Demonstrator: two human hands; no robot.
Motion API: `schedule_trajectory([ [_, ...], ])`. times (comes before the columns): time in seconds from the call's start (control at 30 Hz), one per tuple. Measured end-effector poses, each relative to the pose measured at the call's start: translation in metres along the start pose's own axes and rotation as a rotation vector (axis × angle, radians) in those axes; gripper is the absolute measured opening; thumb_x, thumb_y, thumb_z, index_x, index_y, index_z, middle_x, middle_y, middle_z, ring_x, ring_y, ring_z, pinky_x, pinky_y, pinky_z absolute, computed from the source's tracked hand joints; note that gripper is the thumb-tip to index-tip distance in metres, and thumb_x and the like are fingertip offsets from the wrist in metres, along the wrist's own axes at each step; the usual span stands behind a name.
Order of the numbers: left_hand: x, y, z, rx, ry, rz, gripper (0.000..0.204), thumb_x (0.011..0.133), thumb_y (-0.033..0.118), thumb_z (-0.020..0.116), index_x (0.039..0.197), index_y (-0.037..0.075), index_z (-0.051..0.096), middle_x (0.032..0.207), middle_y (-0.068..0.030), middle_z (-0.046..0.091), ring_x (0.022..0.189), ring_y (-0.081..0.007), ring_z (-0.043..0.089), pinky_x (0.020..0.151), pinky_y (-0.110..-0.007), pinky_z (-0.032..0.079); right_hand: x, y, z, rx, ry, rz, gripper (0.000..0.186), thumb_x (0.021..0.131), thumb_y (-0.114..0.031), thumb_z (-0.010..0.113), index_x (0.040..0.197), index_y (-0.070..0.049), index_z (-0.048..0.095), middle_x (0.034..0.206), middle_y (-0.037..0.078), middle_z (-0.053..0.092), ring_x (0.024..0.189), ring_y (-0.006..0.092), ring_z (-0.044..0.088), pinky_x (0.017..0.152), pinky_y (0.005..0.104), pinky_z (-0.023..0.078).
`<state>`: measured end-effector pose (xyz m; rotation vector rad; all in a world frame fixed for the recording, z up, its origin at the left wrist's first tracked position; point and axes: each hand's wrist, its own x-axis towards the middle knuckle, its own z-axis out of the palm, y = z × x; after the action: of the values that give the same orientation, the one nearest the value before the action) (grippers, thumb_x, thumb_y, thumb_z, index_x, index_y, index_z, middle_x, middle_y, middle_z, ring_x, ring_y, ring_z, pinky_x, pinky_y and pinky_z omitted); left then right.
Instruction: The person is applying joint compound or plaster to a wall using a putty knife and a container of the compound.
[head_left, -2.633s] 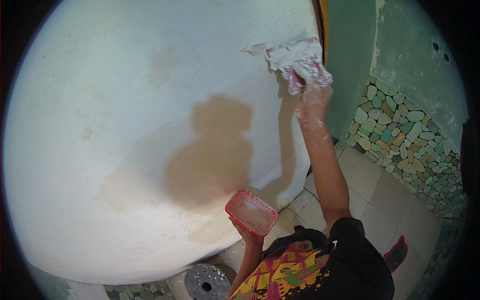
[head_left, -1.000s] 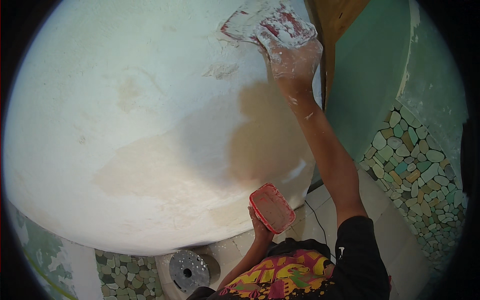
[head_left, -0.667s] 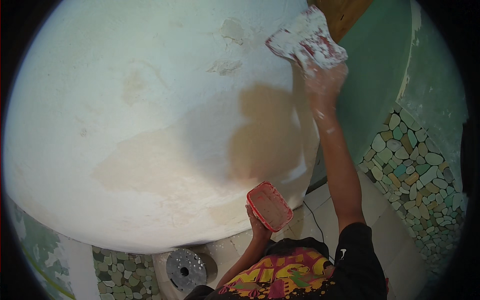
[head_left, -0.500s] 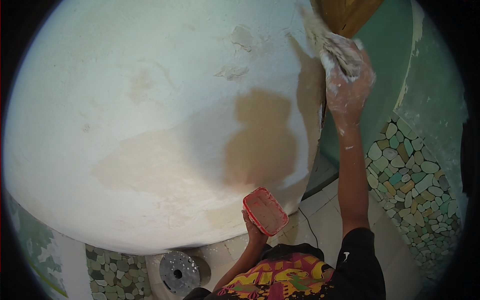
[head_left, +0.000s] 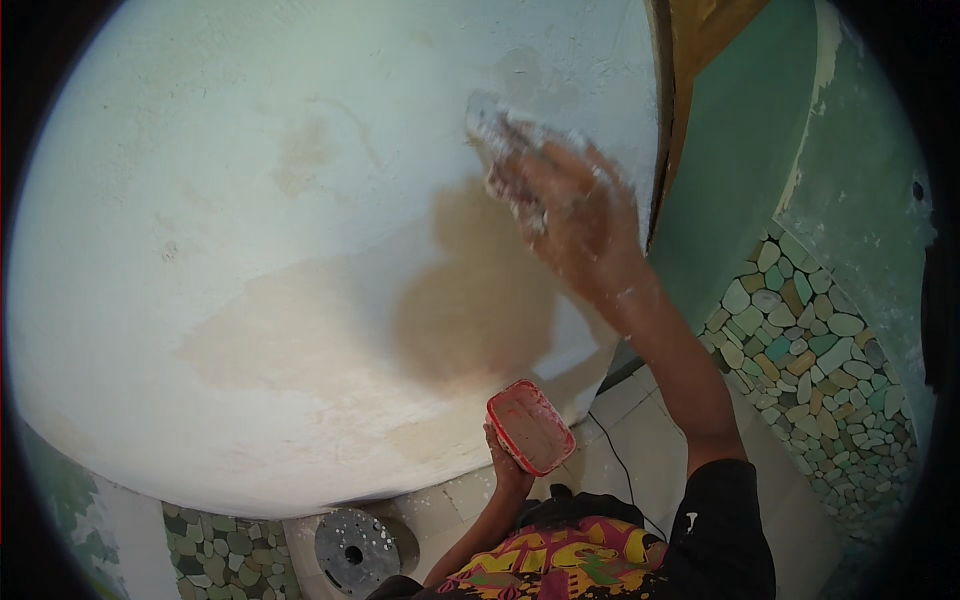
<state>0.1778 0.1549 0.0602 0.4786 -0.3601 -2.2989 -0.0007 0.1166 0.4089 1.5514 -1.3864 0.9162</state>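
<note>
My right hand (head_left: 575, 210), smeared with white paste and blurred by motion, grips a paste-covered scraper (head_left: 488, 122) at the upper middle of the head view, over the curved white wall surface (head_left: 230, 170). Its shadow lies on the wall below and left. Small rough patches show on the wall above the scraper. Low in the view, my left hand (head_left: 500, 455) holds a red-rimmed rectangular tub (head_left: 530, 427) with some pale paste inside, beside the wall's lower edge.
A brown wooden edge (head_left: 700, 25) borders the wall at upper right, beside green panels (head_left: 740, 140). Pebble mosaic (head_left: 820, 340) lines the right. A grey paint-spattered cylinder (head_left: 360, 550) stands on the floor tiles (head_left: 620, 450) at lower left, and a thin cable (head_left: 620, 460) runs over the tiles.
My right hand and scraper went from the wall's top to its right edge, then swung left and down onto the wall's middle, leaving rough patches above. The tub has stayed low in my left hand.
</note>
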Motion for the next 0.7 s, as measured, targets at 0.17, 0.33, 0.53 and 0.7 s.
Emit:
schedule_trajectory([
  [0.17, -0.005, 0.005, 0.01, 0.053, 0.008, -0.022, 0.073, 0.093, 0.068, 0.035, 0.144, 0.016, 0.036, 0.142, -0.0087, 0.044, 0.128, -0.0298, 0.045, 0.106, -0.049, 0.039, -0.003, -0.01, -0.013, 0.105, -0.161, 0.142, 0.046, 0.078, -0.007, 0.064, 0.124, -0.011, 0.06, 0.114, 0.011, 0.065, 0.101, 0.0253, 0.063, 0.095, 0.0387, 0.046],
  [0.33, -0.009, 0.009, 0.014, 0.027, -0.015, -0.101, 0.075, 0.092, 0.068, 0.036, 0.146, 0.017, 0.032, 0.143, -0.0096, 0.042, 0.129, -0.0309, 0.044, 0.107, -0.051, 0.038, 0.02, 0.049, -0.045, 0.412, -0.083, 0.409, 0.039, 0.084, 0.004, 0.052, 0.122, -0.002, 0.06, 0.111, 0.01, 0.065, 0.098, 0.0162, 0.061, 0.086, 0.0298, 0.051],
  [0.53, -0.018, 0.009, 0.017, -0.011, 0.039, -0.097, 0.073, 0.092, 0.065, 0.039, 0.145, 0.015, 0.035, 0.142, -0.0096, 0.045, 0.127, -0.0302, 0.046, 0.107, -0.049, 0.037, 0.025, 0.083, -0.033, 0.263, 0.172, 0.299, 0.038, 0.079, -0.003, 0.062, 0.116, -0.001, 0.063, 0.112, 0.019, 0.064, 0.096, 0.0339, 0.065, 0.083, 0.0356, 0.053],
  [0.7, -0.019, 0.016, 0.018, 0.027, 0.027, -0.091, 0.073, 0.092, 0.065, 0.04, 0.145, 0.015, 0.034, 0.143, -0.0096, 0.043, 0.128, -0.0309, 0.044, 0.107, -0.05, 0.036, 0.007, 0.045, -0.024, 0.249, -0.067, 0.303, 0.041, 0.082, 0.005, 0.056, 0.123, -0.002, 0.06, 0.119, 0.015, 0.061, 0.108, 0.019, 0.058, 0.091, 0.0293, 0.05],
])
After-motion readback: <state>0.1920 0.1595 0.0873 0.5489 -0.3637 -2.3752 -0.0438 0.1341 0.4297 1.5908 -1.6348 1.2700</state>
